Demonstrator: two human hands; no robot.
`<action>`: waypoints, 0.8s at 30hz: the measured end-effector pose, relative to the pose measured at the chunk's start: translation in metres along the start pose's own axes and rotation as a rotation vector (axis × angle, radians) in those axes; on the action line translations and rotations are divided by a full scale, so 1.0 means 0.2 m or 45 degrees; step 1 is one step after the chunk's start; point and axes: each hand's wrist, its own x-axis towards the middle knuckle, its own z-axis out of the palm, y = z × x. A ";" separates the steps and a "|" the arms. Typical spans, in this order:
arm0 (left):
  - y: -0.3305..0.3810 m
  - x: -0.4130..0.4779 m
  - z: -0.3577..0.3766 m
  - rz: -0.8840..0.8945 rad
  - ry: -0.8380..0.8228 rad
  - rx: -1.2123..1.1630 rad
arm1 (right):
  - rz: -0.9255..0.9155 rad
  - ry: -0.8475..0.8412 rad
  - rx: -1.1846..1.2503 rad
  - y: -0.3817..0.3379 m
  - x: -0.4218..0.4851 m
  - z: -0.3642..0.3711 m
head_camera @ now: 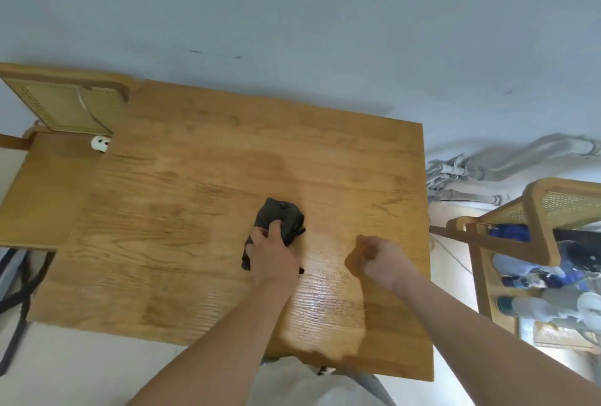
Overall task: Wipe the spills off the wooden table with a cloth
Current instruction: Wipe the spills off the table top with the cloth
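Note:
A dark grey cloth point(283, 217) lies bunched on the wooden table point(195, 178) near its middle. My left hand point(272, 251) presses down on the cloth's near part and grips it. My right hand point(382, 257) hovers to the right of the cloth, curled into a loose fist with nothing in it. A wet, shiny patch point(325, 301) covers the tabletop between my forearms, toward the near edge. A fainter damp streak point(289, 174) runs beyond the cloth.
A cane-backed wooden chair point(61, 109) stands at the table's far left. Another cane-backed chair point(533, 210) stands to the right, with shoes point(536, 304) on the floor below it. Grey pipes point(507, 161) run along the wall at right. A white wall socket point(100, 143) shows at left.

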 end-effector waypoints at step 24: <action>0.69 0.43 0.13 1.289 -0.454 0.522 | 0.262 0.160 -0.335 0.17 0.72 -0.71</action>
